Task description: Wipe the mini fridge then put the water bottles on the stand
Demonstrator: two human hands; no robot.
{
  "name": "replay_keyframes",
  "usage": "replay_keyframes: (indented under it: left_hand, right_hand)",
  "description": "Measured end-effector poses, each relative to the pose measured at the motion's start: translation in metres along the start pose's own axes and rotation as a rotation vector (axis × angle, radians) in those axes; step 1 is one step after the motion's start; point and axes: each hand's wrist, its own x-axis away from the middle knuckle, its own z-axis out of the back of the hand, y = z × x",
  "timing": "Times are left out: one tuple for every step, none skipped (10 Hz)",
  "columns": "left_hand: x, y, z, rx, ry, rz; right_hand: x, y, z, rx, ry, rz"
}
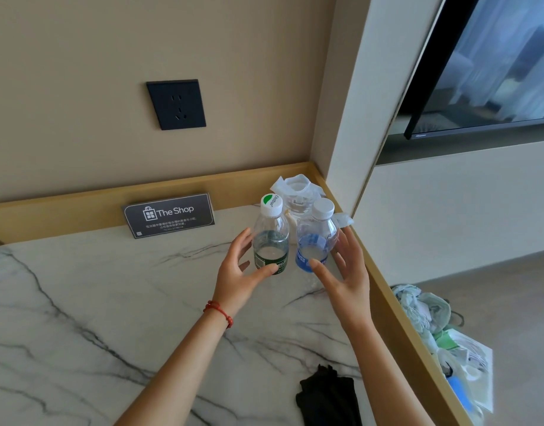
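Observation:
Two small water bottles stand side by side on the marble-patterned stand top point(95, 302), near its back right corner. The green-label bottle point(270, 238) has a white and green cap; the blue-label bottle point(317, 241) has a white cap. My left hand point(237, 272) is cupped around the green bottle from the left, fingers spread, thumb tip against its label. From the right, my right hand point(344, 272) flanks the blue bottle with its thumb at the base. Neither hand is closed on a bottle. The mini fridge is not in view.
A black cloth point(326, 398) lies at the front edge. A dark "The Shop" sign point(169, 215) leans on the wooden back rim. Paper-wrapped glasses point(297, 192) sit behind the bottles. A wall socket point(176, 104), a TV point(492, 66), and a pile of linen and bags point(442, 342) on the floor.

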Motion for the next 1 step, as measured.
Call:
replay_keyframes:
  left_hand:
    - [0.0121,0.0044,0.0045,0.02,0.071,0.022]
  right_hand:
    - [0.0143,-0.0041,0.0016,0.051,0.06,-0.037]
